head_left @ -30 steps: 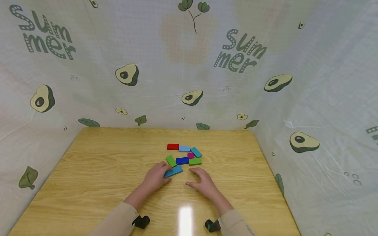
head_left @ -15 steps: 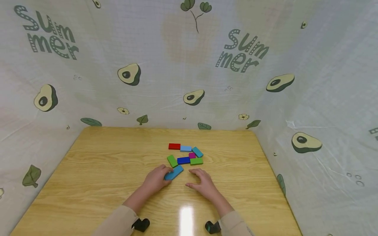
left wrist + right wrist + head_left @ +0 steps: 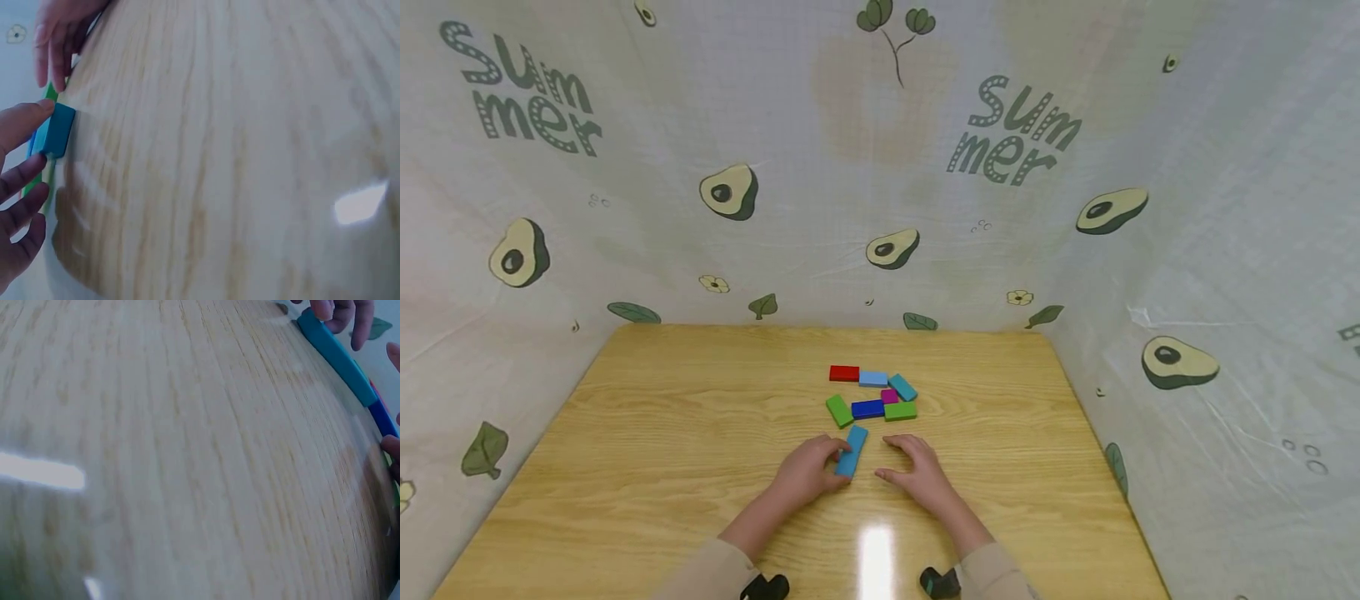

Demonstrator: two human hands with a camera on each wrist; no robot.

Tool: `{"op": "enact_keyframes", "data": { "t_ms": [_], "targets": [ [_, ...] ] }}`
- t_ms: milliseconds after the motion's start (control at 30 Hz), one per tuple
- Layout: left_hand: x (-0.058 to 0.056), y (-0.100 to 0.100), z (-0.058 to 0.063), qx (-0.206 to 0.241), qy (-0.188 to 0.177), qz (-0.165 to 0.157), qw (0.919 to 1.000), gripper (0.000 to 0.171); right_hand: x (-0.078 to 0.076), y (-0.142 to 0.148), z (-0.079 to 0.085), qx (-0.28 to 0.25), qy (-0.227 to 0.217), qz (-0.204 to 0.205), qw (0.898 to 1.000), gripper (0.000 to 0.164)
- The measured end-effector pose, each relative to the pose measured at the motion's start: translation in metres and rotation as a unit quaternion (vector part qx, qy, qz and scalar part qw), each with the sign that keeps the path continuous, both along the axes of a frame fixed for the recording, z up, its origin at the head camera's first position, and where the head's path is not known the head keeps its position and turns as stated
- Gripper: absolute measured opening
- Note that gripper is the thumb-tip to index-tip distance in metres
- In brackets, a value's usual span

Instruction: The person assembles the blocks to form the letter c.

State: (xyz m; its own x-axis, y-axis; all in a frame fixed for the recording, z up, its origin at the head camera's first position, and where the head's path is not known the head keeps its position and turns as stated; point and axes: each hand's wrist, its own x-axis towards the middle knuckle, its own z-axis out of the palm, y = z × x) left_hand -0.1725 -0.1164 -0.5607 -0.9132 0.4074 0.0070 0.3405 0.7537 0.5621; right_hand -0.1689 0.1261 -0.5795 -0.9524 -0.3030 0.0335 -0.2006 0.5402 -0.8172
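Note:
In the head view my left hand [image 3: 808,471] pinches a long light-blue block [image 3: 852,450] near the middle of the table, thumb at its near end and fingers along its left side. The left wrist view shows the same blue block [image 3: 59,131] between thumb and finger. My right hand [image 3: 921,475] hovers to the right of it, thumb and fingers apart, holding nothing. Just beyond lie a tilted green block [image 3: 839,411], a dark-blue block [image 3: 868,409] and another green block [image 3: 900,411] in a row.
Behind that row sit a small magenta block [image 3: 889,396], a slanted teal block [image 3: 902,387], a pale-blue block [image 3: 873,379] and a red block [image 3: 844,373]. They rest on a wooden table [image 3: 700,400]. A printed cloth [image 3: 805,275] hangs around its back and sides.
My left hand has turned the light-blue block from slanting sideways to pointing away from me, and moved it slightly right and nearer. The right hand has barely moved.

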Motion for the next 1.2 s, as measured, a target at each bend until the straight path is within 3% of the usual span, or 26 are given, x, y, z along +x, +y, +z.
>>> {"op": "enact_keyframes", "data": {
  "t_ms": [267, 567, 900, 1200],
  "targets": [
    [0.005, -0.001, -0.012, 0.028, 0.020, -0.004, 0.9994, 0.054, 0.003, 0.001, -0.003, -0.006, 0.001, 0.002, 1.000, 0.061],
    [-0.007, -0.004, -0.021, 0.007, 0.002, -0.004, 1.0000, 0.090, 0.003, 0.003, -0.003, -0.001, 0.006, 0.010, 1.000, 0.059],
    [-0.023, -0.003, -0.010, -0.001, -0.064, -0.045, 0.9969, 0.099, 0.004, 0.009, -0.003, -0.008, -0.002, -0.004, 1.000, 0.058],
    [-0.027, -0.002, 0.009, -0.008, -0.109, -0.033, 0.9935, 0.090, 0.002, 0.006, 0.000, -0.011, -0.012, 0.000, 1.000, 0.055]
  ]
}}
